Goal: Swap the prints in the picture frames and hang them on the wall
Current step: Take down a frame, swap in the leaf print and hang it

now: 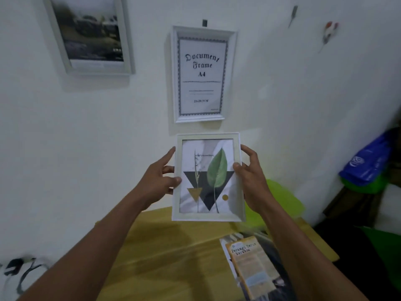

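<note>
while my left grip (pixel 158 181) and right grip (pixel 252 181) clasp the side edges of the leaf-print frame (pixel 208 192), it stands upright between them, long axis vertical, just below the hung document frame (pixel 201 74).

A small white frame (pixel 208 217) with a leaf print (pixel 217 170) of a green leaf, dark triangle and gold shapes is held upright before the wall, the left hand (pixel 160 181) and right hand (pixel 251 177) gripping its side edges. Just above it a white document frame (pixel 199 119) hangs on the wall with its "Document Frame A4" sheet (pixel 201 83). Up left hangs a third frame (pixel 97 69) with a dark landscape photo (pixel 91 29).
</note>
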